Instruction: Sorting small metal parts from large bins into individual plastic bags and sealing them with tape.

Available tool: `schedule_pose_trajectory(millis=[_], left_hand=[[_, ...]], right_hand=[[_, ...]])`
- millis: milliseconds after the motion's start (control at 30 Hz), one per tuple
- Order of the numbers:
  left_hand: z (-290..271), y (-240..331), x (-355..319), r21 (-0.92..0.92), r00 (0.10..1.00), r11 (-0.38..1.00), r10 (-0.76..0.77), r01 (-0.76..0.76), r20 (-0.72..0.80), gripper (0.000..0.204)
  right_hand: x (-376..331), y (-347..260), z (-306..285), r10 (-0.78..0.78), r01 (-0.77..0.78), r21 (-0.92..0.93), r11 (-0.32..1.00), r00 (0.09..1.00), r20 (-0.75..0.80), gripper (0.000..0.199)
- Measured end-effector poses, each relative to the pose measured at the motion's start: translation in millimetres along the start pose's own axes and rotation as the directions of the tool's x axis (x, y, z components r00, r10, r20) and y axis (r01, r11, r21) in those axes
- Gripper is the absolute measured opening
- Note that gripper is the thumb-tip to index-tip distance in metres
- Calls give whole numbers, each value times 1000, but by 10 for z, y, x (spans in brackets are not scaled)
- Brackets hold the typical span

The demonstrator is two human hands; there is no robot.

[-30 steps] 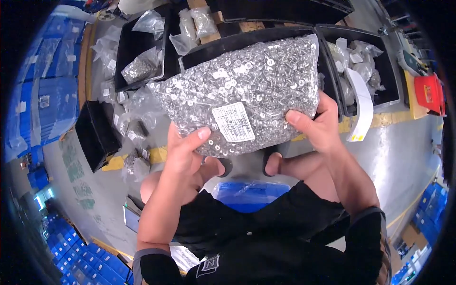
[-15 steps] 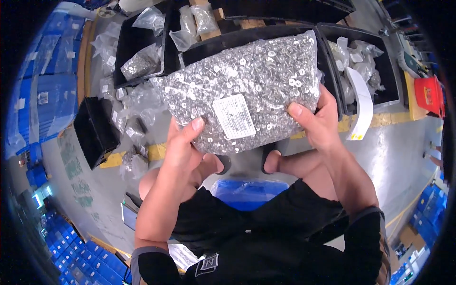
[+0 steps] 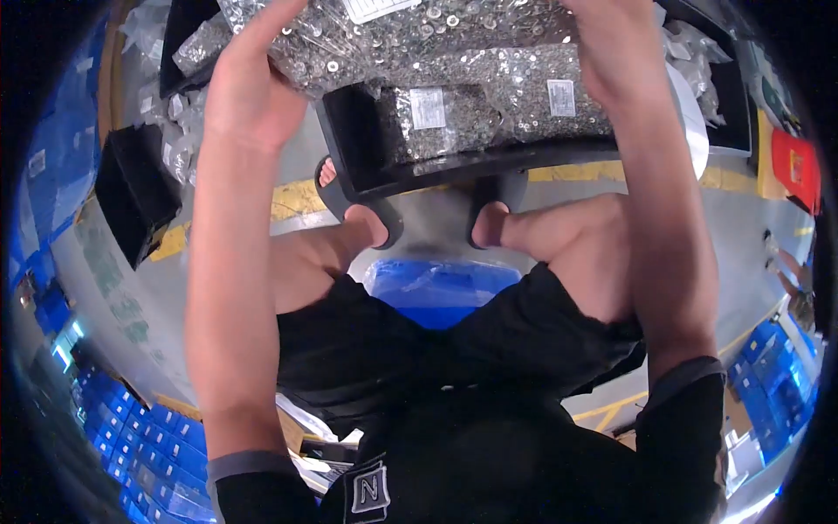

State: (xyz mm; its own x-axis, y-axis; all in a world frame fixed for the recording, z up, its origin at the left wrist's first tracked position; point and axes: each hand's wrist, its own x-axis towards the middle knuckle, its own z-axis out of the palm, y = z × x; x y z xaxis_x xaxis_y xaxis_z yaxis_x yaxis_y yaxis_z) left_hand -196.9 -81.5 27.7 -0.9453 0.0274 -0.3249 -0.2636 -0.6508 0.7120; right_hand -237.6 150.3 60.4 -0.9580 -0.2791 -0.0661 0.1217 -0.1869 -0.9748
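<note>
Between my two hands hangs a large clear plastic bag of small metal screws with washers (image 3: 463, 24), cut off by the upper edge of the picture. My left hand (image 3: 253, 92) grips its left end, and my right hand (image 3: 611, 52) grips its right end; the fingers of both are partly hidden or out of view. A white label (image 3: 380, 7) sticks to the bag. Below and behind it is a long black bin (image 3: 471, 173), in which labelled bags of similar metal parts (image 3: 537, 100) lie side by side.
On the left an empty-looking black crate (image 3: 138, 196) stands tilted near small clear bags (image 3: 179, 144). Another black bin with bags (image 3: 698, 65) is at the right, near a red container (image 3: 794, 170). A plastic-covered blue box (image 3: 441, 284) sits between my legs.
Both arms have stretched forward, carrying the bag away from me toward the top of the view and over the long bin. The bags inside that bin have come into sight.
</note>
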Motion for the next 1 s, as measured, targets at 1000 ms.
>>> schedule_pose_trajectory(millis=[1000], left_hand=[[-634,-1041,-144,592,857,637,-243,495,-455,62]], right_hand=[[-286,1175,-983,528,-310,-827,469,849,-19,41]])
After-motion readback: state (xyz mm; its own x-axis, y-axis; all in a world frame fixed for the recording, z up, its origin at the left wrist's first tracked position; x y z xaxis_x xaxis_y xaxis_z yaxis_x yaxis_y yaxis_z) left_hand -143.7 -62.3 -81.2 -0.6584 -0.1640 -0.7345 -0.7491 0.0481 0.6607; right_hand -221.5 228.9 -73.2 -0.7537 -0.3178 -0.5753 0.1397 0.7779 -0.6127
